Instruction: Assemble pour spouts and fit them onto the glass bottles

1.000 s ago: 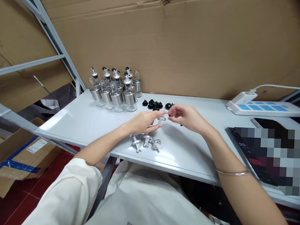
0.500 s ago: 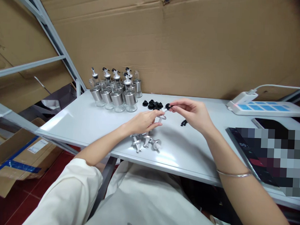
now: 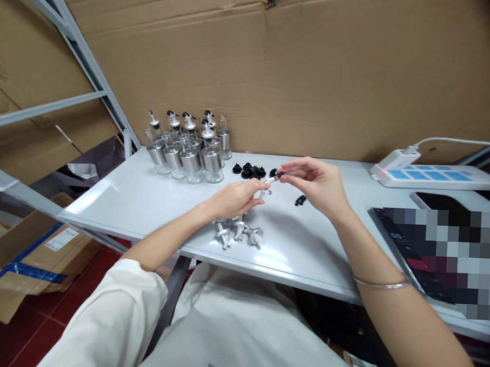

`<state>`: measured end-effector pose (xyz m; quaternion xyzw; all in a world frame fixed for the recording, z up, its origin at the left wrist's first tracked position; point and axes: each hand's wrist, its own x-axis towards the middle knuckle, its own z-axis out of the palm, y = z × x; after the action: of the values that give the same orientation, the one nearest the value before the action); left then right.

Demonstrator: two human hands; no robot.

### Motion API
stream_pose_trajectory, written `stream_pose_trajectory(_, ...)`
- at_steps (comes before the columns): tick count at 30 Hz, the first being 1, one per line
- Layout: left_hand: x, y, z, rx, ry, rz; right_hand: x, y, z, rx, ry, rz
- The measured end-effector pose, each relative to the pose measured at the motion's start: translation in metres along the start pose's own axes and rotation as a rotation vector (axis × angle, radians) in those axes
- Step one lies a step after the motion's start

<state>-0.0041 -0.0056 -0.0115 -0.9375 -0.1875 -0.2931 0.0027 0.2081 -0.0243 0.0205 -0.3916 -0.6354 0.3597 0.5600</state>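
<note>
My left hand (image 3: pixel 238 198) grips a silver-grey pourer spout (image 3: pixel 264 193) between thumb and fingers, its tip pointing right. At that tip, my right hand (image 3: pixel 310 181) pinches a small black cap (image 3: pixel 279 175) that meets the spout. Just behind the fingers lies a cluster of black stoppers (image 3: pixel 249 170). Below my left hand, several loose silver spouts (image 3: pixel 239 230) rest near the table's front edge. A few small black caps (image 3: pixel 300 200) sit under my right hand.
Glass bottles with steel sleeves (image 3: pixel 191 159) stand grouped at the back left, some topped with spouts. A white power strip (image 3: pixel 436 175) and a phone (image 3: pixel 404 250) lie on the right of the white table (image 3: pixel 118 199). Cardboard (image 3: pixel 293 88) rises behind.
My right fingers have shifted slightly, and the black cap at the spout's tip now shows more plainly. My left hand has hardly moved.
</note>
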Motion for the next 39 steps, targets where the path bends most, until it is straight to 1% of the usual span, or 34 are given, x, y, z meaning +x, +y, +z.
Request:
stream_pose_trajectory(7, -0.0002, -0.0013, 0.0016, -0.030, 0.026, 0.020, -0.0017, 0.0001, 0.0011, -0.039, -0.004, -0.012)
stream_pose_trajectory(12, -0.0006, -0.0010, 0.0020, -0.019, 0.018, 0.011, -0.0020, 0.0005, 0.0025, -0.079, -0.013, -0.034)
stream_pose_trajectory(21, -0.0010, -0.0012, 0.0030, -0.024, 0.010, 0.006, -0.0018, 0.0015, 0.0023, -0.060, -0.027, -0.036)
stream_pose_trajectory(33, -0.0004, 0.0001, 0.0038, -0.024, 0.022, 0.022, -0.0035, -0.0003, 0.0042, -0.090, -0.038, -0.023)
stream_pose_trajectory(39, -0.0009, 0.0005, 0.0036, -0.023, 0.002, -0.006, -0.0034, -0.0017, 0.0035, -0.093, -0.060, -0.019)
